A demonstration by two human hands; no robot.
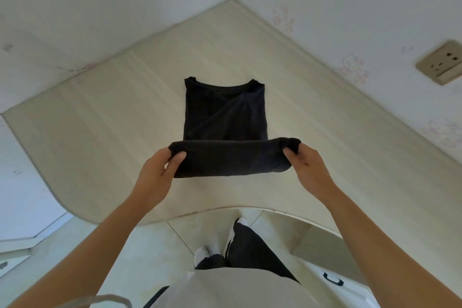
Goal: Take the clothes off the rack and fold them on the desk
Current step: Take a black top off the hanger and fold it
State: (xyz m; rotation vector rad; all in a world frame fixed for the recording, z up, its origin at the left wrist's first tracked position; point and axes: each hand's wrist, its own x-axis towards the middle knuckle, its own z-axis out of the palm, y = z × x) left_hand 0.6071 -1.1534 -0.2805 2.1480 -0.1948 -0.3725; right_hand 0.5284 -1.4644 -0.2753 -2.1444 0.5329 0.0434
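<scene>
Left hand [160,167] and right hand [303,164] are pinching the hem corners of the soft, light black cotton T-shirt [225,112], lifting the limp fabric over the pale wooden desk [100,120].

A home: cartoon wallpaper [355,67], corner desk [100,117].

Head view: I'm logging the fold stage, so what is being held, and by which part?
The left hand and right hand each pinch one end of the lifted near edge of the black shirt.
</scene>
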